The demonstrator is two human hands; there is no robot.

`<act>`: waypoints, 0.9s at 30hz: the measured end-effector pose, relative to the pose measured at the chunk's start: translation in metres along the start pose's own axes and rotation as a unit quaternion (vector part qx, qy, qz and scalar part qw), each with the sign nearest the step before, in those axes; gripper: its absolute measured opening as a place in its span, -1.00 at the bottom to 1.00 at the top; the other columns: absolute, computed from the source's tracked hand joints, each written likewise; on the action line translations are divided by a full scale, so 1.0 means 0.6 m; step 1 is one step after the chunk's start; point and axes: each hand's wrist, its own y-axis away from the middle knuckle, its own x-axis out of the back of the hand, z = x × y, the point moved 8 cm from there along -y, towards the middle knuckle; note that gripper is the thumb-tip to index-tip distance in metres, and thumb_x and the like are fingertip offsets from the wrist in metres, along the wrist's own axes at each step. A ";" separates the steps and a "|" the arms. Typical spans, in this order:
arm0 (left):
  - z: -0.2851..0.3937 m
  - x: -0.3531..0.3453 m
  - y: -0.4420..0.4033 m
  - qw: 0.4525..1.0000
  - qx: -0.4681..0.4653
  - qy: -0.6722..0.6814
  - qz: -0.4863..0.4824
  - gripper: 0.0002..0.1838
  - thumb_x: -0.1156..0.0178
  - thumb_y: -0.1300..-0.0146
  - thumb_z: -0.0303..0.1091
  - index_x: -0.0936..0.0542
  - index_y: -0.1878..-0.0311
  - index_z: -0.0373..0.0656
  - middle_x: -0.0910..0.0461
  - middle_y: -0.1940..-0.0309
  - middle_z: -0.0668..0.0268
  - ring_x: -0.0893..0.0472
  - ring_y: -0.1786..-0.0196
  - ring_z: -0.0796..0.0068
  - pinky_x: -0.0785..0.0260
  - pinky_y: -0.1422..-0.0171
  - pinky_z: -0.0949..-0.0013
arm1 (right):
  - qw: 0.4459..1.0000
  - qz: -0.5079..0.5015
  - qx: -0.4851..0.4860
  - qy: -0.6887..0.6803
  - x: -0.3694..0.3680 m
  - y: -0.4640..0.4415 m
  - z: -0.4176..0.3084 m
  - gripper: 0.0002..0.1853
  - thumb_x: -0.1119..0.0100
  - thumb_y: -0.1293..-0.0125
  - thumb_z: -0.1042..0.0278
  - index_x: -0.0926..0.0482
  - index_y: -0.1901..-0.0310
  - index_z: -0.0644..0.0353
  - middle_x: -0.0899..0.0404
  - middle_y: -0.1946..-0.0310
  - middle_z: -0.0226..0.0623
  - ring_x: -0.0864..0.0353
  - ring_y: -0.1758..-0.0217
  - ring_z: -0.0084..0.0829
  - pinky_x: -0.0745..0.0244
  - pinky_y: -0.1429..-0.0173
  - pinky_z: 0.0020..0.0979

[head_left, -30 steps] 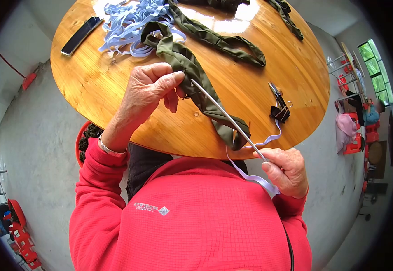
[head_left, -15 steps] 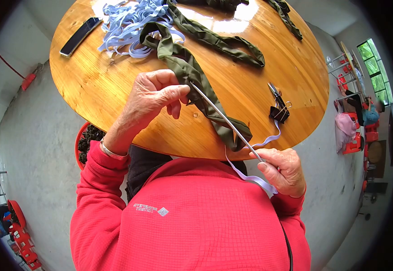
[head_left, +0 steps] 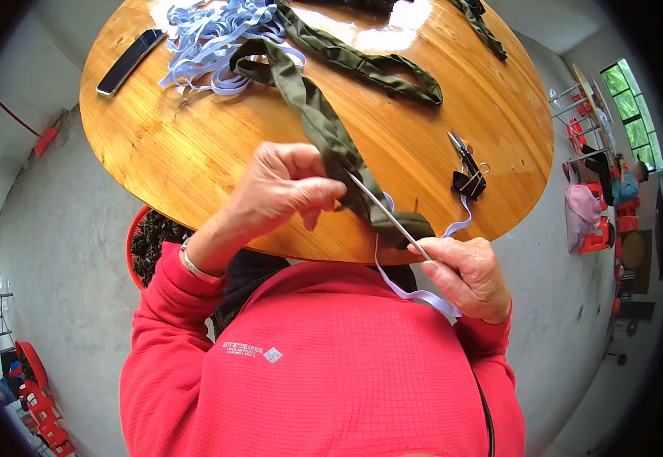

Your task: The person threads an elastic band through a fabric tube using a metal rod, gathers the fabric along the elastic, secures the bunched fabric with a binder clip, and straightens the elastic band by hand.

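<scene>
My left hand (head_left: 289, 189) pinches a dark green fabric strip (head_left: 330, 131) between thumb and fingers, above the table's near edge. A thin metal rod (head_left: 389, 214) runs slantwise from the fabric at my left fingertips to my right hand (head_left: 469, 278). My right hand is closed around the rod's lower end. Its far tip is hidden at the fabric. A pale lilac elastic band (head_left: 415, 294) hangs in a loop below the table edge and reaches my right hand. The strip's near end (head_left: 404, 227) lies folded at the table's edge, under the rod.
On the round wooden table (head_left: 217, 164) are a heap of light blue elastic (head_left: 221, 42), a phone (head_left: 131, 61), another green strip (head_left: 362, 65), and small scissors (head_left: 462, 151) by a black binder clip (head_left: 469, 184). A red basin (head_left: 131, 247) of dark material stands below, left.
My left hand has moved right and nearer my right hand, carrying the green strip along. Less of the rod shows between the hands. My right hand has barely shifted.
</scene>
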 end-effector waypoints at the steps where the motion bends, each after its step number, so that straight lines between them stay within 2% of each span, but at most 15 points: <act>1: -0.005 -0.009 0.002 1.000 0.000 0.001 -0.009 -0.84 -0.27 -0.13 -0.49 -0.52 0.52 -0.27 -0.57 0.60 0.29 -0.51 0.65 0.65 -0.33 0.60 0.59 | 1.000 -0.012 -0.007 0.000 -0.003 -0.003 0.005 -0.71 -0.18 -0.12 0.59 -0.53 0.08 0.39 -0.45 0.68 -0.19 -0.43 0.69 -0.41 -0.34 0.50 -0.48; 4: -0.010 -0.028 0.008 1.000 0.000 0.004 -0.018 -0.90 -0.25 -0.13 -0.51 -0.55 0.45 -0.30 -0.57 0.59 0.31 -0.51 0.63 0.66 -0.34 0.59 0.60 | 0.996 -0.035 -0.075 0.029 -0.003 -0.012 0.014 -0.61 -0.19 -0.13 0.57 -0.46 -0.04 0.36 -0.31 0.77 -0.31 -0.31 0.72 -0.44 -0.24 0.55 -0.48; 5: -0.013 -0.032 0.010 1.000 0.001 0.003 -0.020 -0.93 -0.25 -0.13 -0.52 -0.57 0.38 -0.33 -0.58 0.58 0.29 -0.52 0.62 0.65 -0.35 0.58 0.59 | 0.998 -0.029 -0.051 0.033 -0.007 -0.013 0.016 -0.52 -0.20 -0.15 0.54 -0.37 -0.13 0.34 -0.21 0.80 -0.36 -0.22 0.73 -0.46 -0.18 0.56 -0.47; 7: -0.026 -0.047 0.013 0.999 0.013 0.022 -0.029 -0.91 -0.24 -0.14 -0.52 -0.60 0.30 -0.34 -0.58 0.57 0.30 -0.52 0.60 0.66 -0.35 0.56 0.59 | 0.997 -0.020 -0.062 0.037 -0.011 -0.022 0.017 -0.51 -0.20 -0.15 0.52 -0.35 -0.15 0.35 -0.22 0.80 -0.34 -0.23 0.73 -0.47 -0.21 0.53 -0.48; 10: -0.031 -0.077 0.023 0.998 0.045 0.025 -0.040 -0.93 -0.23 -0.15 -0.50 -0.58 0.41 -0.30 -0.57 0.59 0.36 -0.47 0.62 0.71 -0.26 0.58 0.61 | 0.997 -0.012 -0.073 0.013 -0.021 -0.035 0.022 -0.49 -0.20 -0.17 0.47 -0.32 -0.17 0.35 -0.26 0.79 -0.32 -0.25 0.71 -0.48 -0.26 0.48 -0.49; 11: -0.013 -0.099 0.023 0.991 -0.016 0.113 -0.065 -0.90 -0.23 -0.15 -0.49 -0.56 0.45 -0.28 -0.57 0.59 0.37 -0.47 0.61 0.72 -0.25 0.58 0.61 | 0.998 -0.019 -0.065 0.013 -0.022 -0.040 0.025 -0.49 -0.20 -0.18 0.47 -0.32 -0.17 0.35 -0.27 0.78 -0.31 -0.26 0.71 -0.48 -0.27 0.47 -0.50; 12: -0.021 -0.110 0.027 0.986 0.021 0.150 -0.075 -0.90 -0.23 -0.16 -0.50 -0.56 0.45 -0.28 -0.58 0.56 0.39 -0.47 0.57 0.75 -0.27 0.54 0.62 | 0.998 -0.026 -0.058 0.012 -0.024 -0.044 0.026 -0.49 -0.19 -0.19 0.46 -0.32 -0.18 0.35 -0.28 0.78 -0.30 -0.28 0.70 -0.48 -0.29 0.46 -0.51; 14: -0.053 -0.113 0.027 0.992 -0.011 0.094 -0.085 -0.90 -0.22 -0.17 -0.50 -0.56 0.44 -0.26 -0.57 0.54 0.43 -0.45 0.53 0.77 -0.28 0.50 0.63 | 0.996 -0.038 -0.072 -0.021 -0.028 -0.054 0.031 -0.53 -0.19 -0.20 0.43 -0.35 -0.13 0.37 -0.31 0.78 -0.32 -0.30 0.70 -0.54 -0.30 0.48 -0.53; 17: -0.066 -0.132 0.034 0.984 0.060 0.133 -0.103 -0.92 -0.21 -0.20 -0.48 -0.58 0.40 -0.25 -0.56 0.52 0.48 -0.43 0.49 0.78 -0.29 0.47 0.61 | 0.986 -0.071 -0.120 -0.094 -0.035 -0.066 0.050 -0.62 -0.21 -0.21 0.40 -0.43 -0.03 0.38 -0.36 0.77 -0.38 -0.32 0.70 -0.64 -0.30 0.52 -0.56; 20: -0.053 -0.143 0.036 0.984 0.090 -0.002 -0.153 -0.95 -0.22 -0.19 -0.47 -0.60 0.35 -0.25 -0.54 0.56 0.44 -0.43 0.51 0.76 -0.32 0.46 0.55 | 0.971 -0.071 -0.157 -0.167 -0.037 -0.060 0.063 -0.76 -0.22 -0.21 0.40 -0.52 0.16 0.40 -0.36 0.74 -0.52 -0.31 0.69 -0.75 -0.22 0.60 -0.60; 21: -0.006 -0.142 0.041 0.958 -0.009 -0.205 -0.199 -0.94 -0.24 -0.16 -0.48 -0.60 0.32 -0.26 -0.55 0.58 0.35 -0.46 0.54 0.71 -0.34 0.45 0.51 | 0.970 -0.061 -0.166 -0.169 -0.033 -0.057 0.063 -0.78 -0.21 -0.22 0.41 -0.52 0.18 0.39 -0.36 0.74 -0.53 -0.30 0.69 -0.75 -0.21 0.60 -0.61; 23: 0.079 -0.107 0.060 0.930 -0.254 -0.228 -0.135 -0.95 -0.21 -0.15 -0.52 -0.61 0.31 -0.26 -0.60 0.50 0.26 -0.51 0.55 0.59 -0.35 0.46 0.48 | 0.967 -0.039 -0.183 -0.175 -0.016 -0.046 0.067 -0.83 -0.21 -0.20 0.46 -0.52 0.23 0.39 -0.35 0.71 -0.56 -0.26 0.70 -0.78 -0.13 0.62 -0.64; 24: 0.108 -0.059 0.063 0.957 -0.235 -0.168 -0.030 -0.90 -0.20 -0.13 -0.55 -0.62 0.26 -0.28 -0.62 0.43 0.26 -0.55 0.48 0.59 -0.37 0.42 0.49 | 0.963 -0.033 -0.187 -0.190 -0.004 -0.039 0.066 -0.83 -0.22 -0.20 0.47 -0.52 0.24 0.39 -0.35 0.70 -0.56 -0.25 0.70 -0.79 -0.12 0.62 -0.65; 26: 0.182 0.033 0.079 0.879 -0.399 -0.250 0.079 -0.61 -0.24 -0.06 -0.60 -0.54 -0.02 -0.20 -0.58 0.04 0.25 -0.57 0.07 0.46 -0.40 0.08 0.43 | 0.956 -0.020 -0.195 -0.220 0.022 -0.025 0.059 -0.84 -0.23 -0.18 0.49 -0.52 0.25 0.39 -0.36 0.69 -0.56 -0.22 0.70 -0.80 -0.08 0.63 -0.65; 27: 0.207 0.059 0.080 0.826 -0.409 -0.356 0.152 -0.50 -0.28 -0.04 -0.57 -0.49 -0.12 -0.16 -0.53 -0.06 0.26 -0.50 -0.08 0.37 -0.34 -0.07 0.38 | 0.957 -0.016 -0.176 -0.228 0.032 -0.024 0.054 -0.83 -0.26 -0.16 0.50 -0.53 0.25 0.39 -0.38 0.68 -0.55 -0.23 0.70 -0.81 -0.07 0.63 -0.66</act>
